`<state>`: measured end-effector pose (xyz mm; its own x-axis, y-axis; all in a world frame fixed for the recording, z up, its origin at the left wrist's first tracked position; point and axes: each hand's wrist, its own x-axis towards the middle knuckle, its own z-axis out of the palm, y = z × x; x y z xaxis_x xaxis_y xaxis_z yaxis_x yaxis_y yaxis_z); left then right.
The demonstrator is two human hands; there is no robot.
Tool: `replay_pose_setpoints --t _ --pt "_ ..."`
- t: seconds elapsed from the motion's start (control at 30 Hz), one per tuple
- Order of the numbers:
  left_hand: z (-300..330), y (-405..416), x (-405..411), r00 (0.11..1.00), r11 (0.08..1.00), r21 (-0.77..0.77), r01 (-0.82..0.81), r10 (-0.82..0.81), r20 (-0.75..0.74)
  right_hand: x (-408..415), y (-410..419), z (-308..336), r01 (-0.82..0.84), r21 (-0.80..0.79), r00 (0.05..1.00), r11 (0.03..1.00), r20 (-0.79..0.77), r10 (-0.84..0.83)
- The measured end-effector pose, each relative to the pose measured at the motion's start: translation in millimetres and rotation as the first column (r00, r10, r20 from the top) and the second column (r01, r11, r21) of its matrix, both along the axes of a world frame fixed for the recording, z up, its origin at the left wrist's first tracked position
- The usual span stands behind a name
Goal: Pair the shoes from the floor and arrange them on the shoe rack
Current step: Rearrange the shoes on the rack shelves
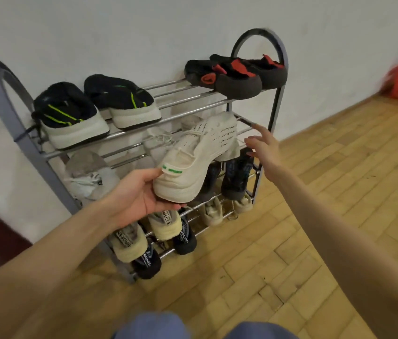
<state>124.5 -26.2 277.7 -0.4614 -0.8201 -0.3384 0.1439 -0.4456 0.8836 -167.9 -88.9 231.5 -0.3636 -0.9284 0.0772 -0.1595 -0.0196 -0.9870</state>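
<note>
Cream shoe (193, 165): one, left hand (141, 192) | top-shelf shoes: four

Shoe rack (276, 111) against wall (119, 33); two shoe pairs (95, 108) on top shelf.

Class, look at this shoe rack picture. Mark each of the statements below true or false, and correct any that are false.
1. The left hand holds a cream knit sneaker by its heel. True.
2. The right hand grips a second shoe. False: it is open and empty, beside the sneaker's toe.
3. Two black and red shoes sit at the right of the shoe rack's top shelf. True.
4. The top shelf's left end is bare. False: black shoes with green stripes stand there.
</note>
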Motion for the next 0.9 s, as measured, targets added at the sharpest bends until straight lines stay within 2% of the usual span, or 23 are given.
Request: replay_pose_setpoints --t 0.03,0.1,0.17,0.23,0.43,0.6,0.73,0.9 --pt "-1 3 4 1.0 0.999 0.015 -0.029 0.029 0.001 4 -3 -6 -0.081 0.001 0.987 0.997 -0.138 0.08" --pt "0 7 9 0.997 0.997 0.032 -0.072 0.073 -0.002 14 -12 -14 -0.185 0.016 0.902 0.983 -0.394 0.176" --pt "2 10 10 0.994 0.994 0.035 -0.102 0.103 -0.02 26 -23 -18 -0.165 0.052 0.795 0.985 -0.584 0.164" --pt "5 10 7 0.991 0.992 0.027 -0.127 0.128 -0.038 35 -32 -19 -0.077 0.059 0.715 0.995 -0.693 0.096" --pt "5 3 -10 0.982 0.984 0.027 -0.178 0.179 -0.058 10 -29 -15 -0.034 -0.124 0.775 0.992 -0.63 -0.052" --pt "4 -6 -35 0.979 0.979 0.024 -0.201 0.201 -0.033 -39 -27 -9 0.055 -0.113 0.776 0.992 -0.621 -0.114" --pt "3 -15 -56 0.972 0.972 0.008 -0.234 0.234 -0.036 -57 -47 -5 0.041 -0.087 0.715 0.995 -0.693 -0.09" --pt "0 -32 -81 0.965 0.968 0.012 -0.249 0.25 -0.076 -69 -71 -9 0.058 -0.016 0.728 0.998 -0.683 -0.053"
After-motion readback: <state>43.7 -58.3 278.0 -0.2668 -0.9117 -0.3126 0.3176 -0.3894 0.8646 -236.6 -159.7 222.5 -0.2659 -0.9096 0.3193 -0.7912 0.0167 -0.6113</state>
